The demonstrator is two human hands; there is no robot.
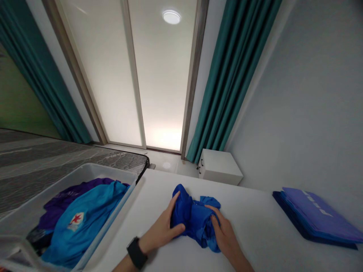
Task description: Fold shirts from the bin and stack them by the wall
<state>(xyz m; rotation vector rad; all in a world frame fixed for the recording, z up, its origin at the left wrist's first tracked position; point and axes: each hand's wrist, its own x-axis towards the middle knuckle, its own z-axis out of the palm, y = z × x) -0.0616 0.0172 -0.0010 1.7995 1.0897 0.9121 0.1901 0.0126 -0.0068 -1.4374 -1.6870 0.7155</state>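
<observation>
In my head view, at lower centre, the left hand [160, 232] and right hand [225, 236] hold a crumpled blue cloth [193, 217] over the white table [244, 202]. I see a black watch [136, 252] on the left wrist. Lower left: bin [110, 172], containing purple and light-blue clothes [93, 207]. Lower right: folded stack [320, 215], purple uppermost. Right of centre, I register a white cabinet [221, 164] beyond the table. Upper centre: sliding doors [161, 83], flanked by teal curtains [227, 75].
</observation>
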